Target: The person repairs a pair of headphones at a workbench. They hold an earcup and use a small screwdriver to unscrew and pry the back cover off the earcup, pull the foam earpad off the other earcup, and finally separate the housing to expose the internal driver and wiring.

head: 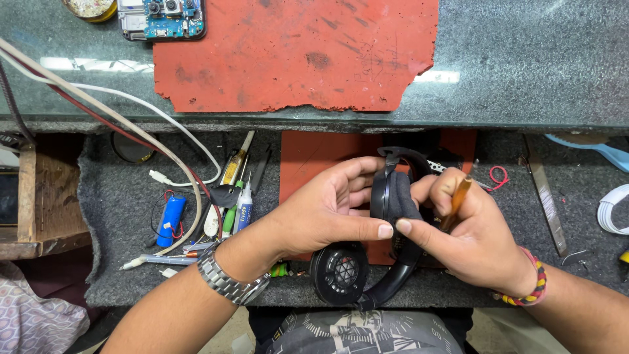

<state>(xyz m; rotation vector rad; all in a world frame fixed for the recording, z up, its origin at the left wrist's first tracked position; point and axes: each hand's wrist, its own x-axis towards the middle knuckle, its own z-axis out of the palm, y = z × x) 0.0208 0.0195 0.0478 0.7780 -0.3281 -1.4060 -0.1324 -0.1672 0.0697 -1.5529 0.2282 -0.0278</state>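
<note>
Two hands work one black pair of headphones over a grey felt-lined bench.

At 9 o'clock lie one blue cylindrical battery cell with red leads and one small white glue tube, beside a loose row of slim hand tools. The left hand, a steel link watch on its wrist, is closed on the headphones at centre, thumb pressed to the soft dark fabric ear pad. One bare round earcup with a mesh grille hangs at 6 o'clock. The right hand pinches the same pad with its thumb while its fingers clench one thin orange-handled tool; a braided wristband circles that wrist. One torn red rubber mat covers the speckled stone ledge at 12 o'clock, one flat metal strip lies at 3 o'clock.
</note>
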